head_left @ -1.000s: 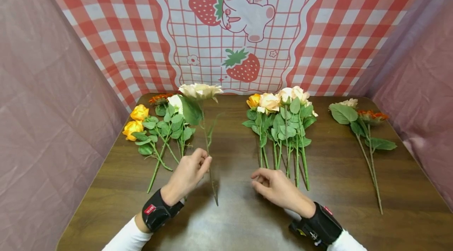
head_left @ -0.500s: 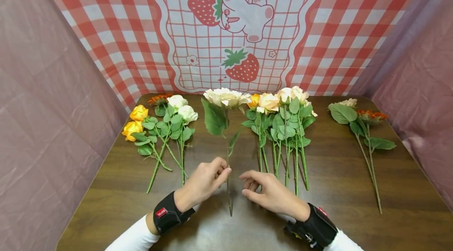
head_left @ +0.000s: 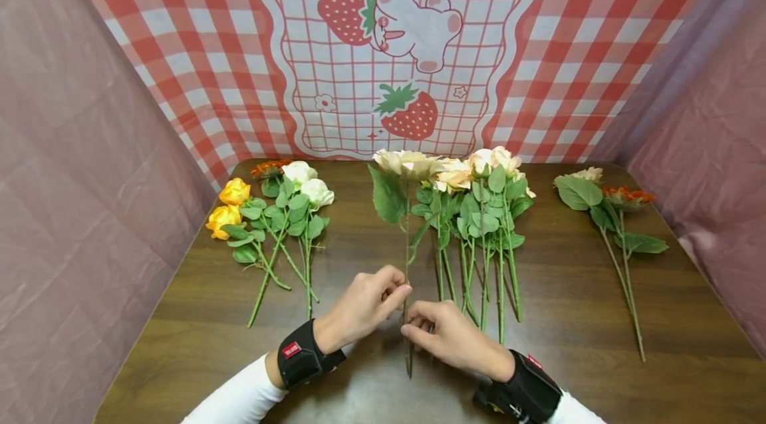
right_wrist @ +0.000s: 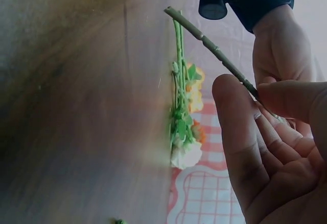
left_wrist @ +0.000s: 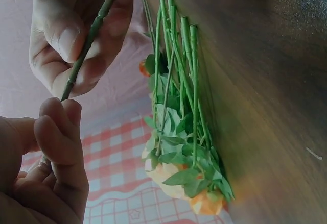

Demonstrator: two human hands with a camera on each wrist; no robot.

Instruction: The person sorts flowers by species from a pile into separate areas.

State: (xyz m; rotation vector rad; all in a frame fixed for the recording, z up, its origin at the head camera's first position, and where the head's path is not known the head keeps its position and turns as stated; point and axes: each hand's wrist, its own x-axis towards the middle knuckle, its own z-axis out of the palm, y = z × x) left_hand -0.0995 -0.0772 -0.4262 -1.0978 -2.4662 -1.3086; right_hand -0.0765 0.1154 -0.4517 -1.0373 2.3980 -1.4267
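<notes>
My left hand [head_left: 366,304] pinches the stem of a cream flower [head_left: 402,163] between thumb and fingers. The flower stands roughly upright, its wide head near the far table edge and one big leaf under it. Lower on the same stem, the thumb and fingers of my right hand [head_left: 451,336] close round it. In the left wrist view the brown-green stem [left_wrist: 91,35] runs between both hands' fingers. Its cut end [right_wrist: 171,11] sticks out past the right fingers in the right wrist view. Just right of it lies a row of peach roses [head_left: 486,161], partly covered by the flower head.
On the left of the wooden table [head_left: 197,344] lie yellow roses [head_left: 224,221], white roses [head_left: 317,193] and an orange flower [head_left: 269,168]. An orange flower [head_left: 627,197] and a cream flower [head_left: 589,175] lie far right. A checked cloth [head_left: 209,45] hangs behind.
My left hand has carried the cream flower rightward, from beside the left group to the edge of the peach roses. My right hand has moved left and taken hold of the lower stem.
</notes>
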